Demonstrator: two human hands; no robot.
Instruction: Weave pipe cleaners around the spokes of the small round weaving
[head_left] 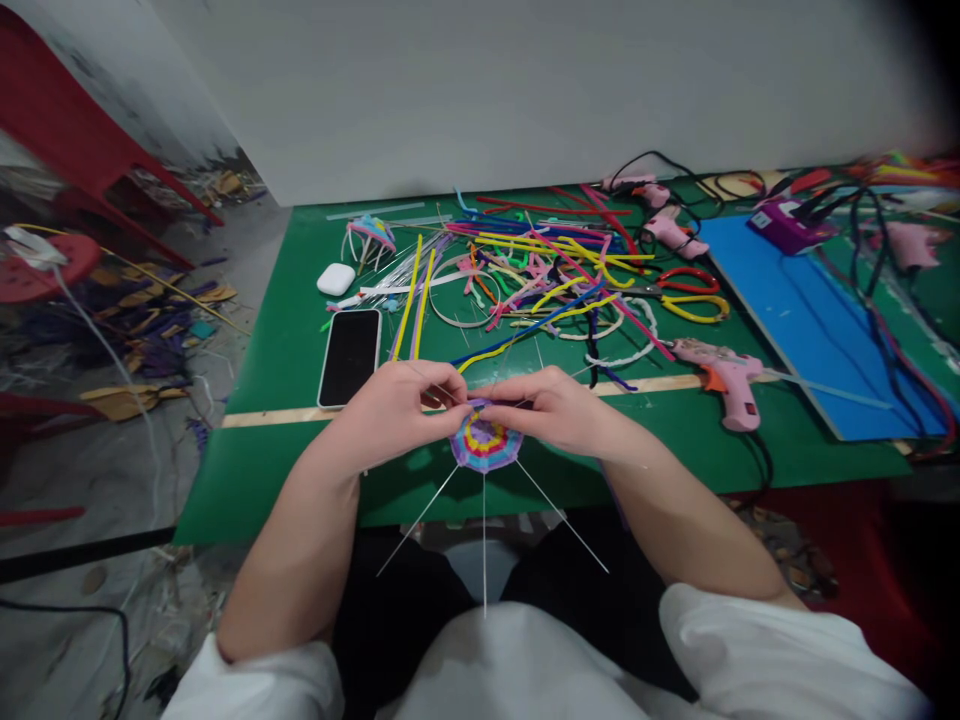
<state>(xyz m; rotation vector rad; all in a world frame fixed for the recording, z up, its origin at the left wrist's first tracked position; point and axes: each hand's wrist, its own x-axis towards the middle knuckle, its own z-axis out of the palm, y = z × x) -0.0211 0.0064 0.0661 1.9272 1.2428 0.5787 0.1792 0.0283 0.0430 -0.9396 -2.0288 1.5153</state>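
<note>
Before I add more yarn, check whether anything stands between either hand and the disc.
Nothing visible does: the left hand and right hand both have fingers at the far edge of the disc. The colourful pile lies beyond them on the table.

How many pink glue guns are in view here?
4: a near glue gun right of the right hand; a middle glue gun and a far glue gun left of the purple box; a rightmost glue gun right of it. Others may be hidden.
</note>
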